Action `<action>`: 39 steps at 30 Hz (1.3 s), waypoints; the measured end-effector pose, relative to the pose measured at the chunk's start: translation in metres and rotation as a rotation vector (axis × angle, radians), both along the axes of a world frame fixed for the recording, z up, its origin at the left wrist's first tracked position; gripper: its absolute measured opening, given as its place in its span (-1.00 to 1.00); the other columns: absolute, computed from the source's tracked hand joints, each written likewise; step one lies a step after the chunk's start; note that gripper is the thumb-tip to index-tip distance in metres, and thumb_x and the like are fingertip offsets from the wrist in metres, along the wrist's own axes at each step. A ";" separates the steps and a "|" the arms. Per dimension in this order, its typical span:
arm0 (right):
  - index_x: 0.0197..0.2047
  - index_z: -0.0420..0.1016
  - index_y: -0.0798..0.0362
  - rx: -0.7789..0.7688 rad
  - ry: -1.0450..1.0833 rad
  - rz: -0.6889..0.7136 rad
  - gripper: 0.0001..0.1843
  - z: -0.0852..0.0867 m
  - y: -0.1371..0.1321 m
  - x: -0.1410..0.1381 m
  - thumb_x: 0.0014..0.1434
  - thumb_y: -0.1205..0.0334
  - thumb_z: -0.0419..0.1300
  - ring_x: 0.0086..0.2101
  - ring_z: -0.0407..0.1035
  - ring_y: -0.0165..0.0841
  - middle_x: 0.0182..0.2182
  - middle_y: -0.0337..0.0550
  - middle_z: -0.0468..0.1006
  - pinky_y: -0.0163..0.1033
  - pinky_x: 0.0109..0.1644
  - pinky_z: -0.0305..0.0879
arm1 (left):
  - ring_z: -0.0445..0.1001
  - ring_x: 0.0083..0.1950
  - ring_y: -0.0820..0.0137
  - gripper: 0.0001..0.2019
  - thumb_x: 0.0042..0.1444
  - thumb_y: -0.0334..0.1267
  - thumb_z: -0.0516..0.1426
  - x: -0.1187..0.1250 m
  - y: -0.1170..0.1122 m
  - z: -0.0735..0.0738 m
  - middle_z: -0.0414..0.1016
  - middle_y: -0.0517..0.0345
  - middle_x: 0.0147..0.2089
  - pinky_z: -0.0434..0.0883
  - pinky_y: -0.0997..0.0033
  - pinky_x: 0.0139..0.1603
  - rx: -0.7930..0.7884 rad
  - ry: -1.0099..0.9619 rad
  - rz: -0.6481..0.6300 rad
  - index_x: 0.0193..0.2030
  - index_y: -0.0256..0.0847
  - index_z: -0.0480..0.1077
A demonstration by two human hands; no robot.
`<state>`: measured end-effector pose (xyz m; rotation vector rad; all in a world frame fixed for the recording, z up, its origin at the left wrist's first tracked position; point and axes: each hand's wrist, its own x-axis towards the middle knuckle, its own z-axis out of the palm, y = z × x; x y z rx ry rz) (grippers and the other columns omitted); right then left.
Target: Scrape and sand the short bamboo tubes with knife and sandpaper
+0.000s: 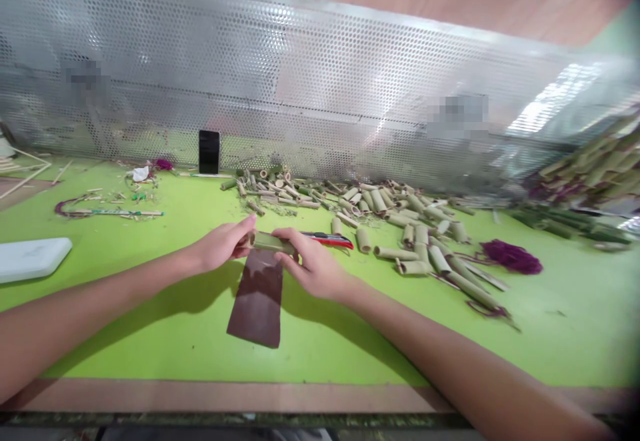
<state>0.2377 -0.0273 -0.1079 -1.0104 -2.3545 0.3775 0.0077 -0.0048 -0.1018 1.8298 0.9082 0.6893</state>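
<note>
A short green bamboo tube (267, 241) is held level between my two hands. My left hand (227, 244) grips its left end, fingers partly hidden behind. My right hand (315, 264) is closed round its right end, thumb below and fingers on top. Directly beneath lies a dark brown rectangular sheet, probably sandpaper (257, 307), flat on the green tabletop; its far edge is hidden by the tube and hands. Just beyond my right hand rests a red and black utility knife (333, 239).
Many cut bamboo pieces (377, 201) are heaped at the back and right. Purple twine (513, 257) lies right of them. A phone (209, 152) leans on the perforated metal panel (320, 81). A white device (35, 259) sits at left, near a tied stick (125, 213).
</note>
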 end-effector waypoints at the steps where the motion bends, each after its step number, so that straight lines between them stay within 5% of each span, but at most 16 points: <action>1: 0.16 0.26 0.05 0.030 -0.026 -0.019 -0.66 -0.001 0.000 0.000 0.40 0.09 0.01 -0.32 0.43 -0.28 -0.14 0.01 0.56 -0.16 -0.23 0.34 | 0.10 -0.58 0.46 -0.34 0.30 0.36 -0.23 0.002 -0.002 0.000 0.15 0.26 -0.57 0.17 0.36 -0.47 0.042 0.005 0.015 -0.50 -0.16 0.21; 15: 0.06 0.33 0.07 0.107 -0.262 -0.080 -0.66 0.003 -0.010 -0.014 0.37 0.02 0.05 -0.29 0.42 -0.23 -0.21 -0.03 0.56 -0.21 -0.27 0.22 | 0.15 -0.55 0.42 -0.54 0.41 -0.06 -0.15 0.013 -0.018 -0.005 0.17 0.25 -0.58 0.09 0.34 -0.47 0.397 0.065 0.156 -0.51 -0.16 0.18; 23: -0.12 0.37 0.03 0.184 -0.225 -0.098 -0.73 0.008 -0.013 -0.018 0.38 0.01 0.04 -0.22 0.38 -0.16 -0.24 -0.01 0.52 -0.14 -0.21 0.21 | 0.04 -0.59 0.45 -0.54 0.37 0.07 -0.13 0.011 -0.019 0.000 0.04 0.30 -0.59 0.06 0.38 -0.55 0.211 -0.064 0.085 -0.48 -0.14 0.17; 30: -0.26 0.21 -0.01 0.065 -0.074 -0.098 -0.78 0.002 -0.012 -0.018 0.36 0.05 0.06 -0.41 0.28 -0.35 -0.32 -0.17 0.39 -0.25 -0.35 0.10 | -0.03 -0.58 0.49 -0.47 0.29 0.30 -0.10 0.015 -0.015 -0.005 -0.03 0.35 -0.54 0.02 0.43 -0.58 -0.009 -0.182 0.047 -0.42 -0.14 0.14; 39: -0.32 0.09 -0.03 0.053 0.039 -0.155 -0.74 -0.004 -0.007 -0.018 0.35 0.05 0.02 -0.44 0.24 -0.34 -0.39 -0.22 0.33 -0.25 -0.37 0.06 | 0.09 -0.51 0.45 -0.57 0.37 0.05 -0.08 0.006 -0.008 0.003 0.10 0.28 -0.53 0.09 0.40 -0.48 0.376 0.010 0.086 -0.46 -0.16 0.13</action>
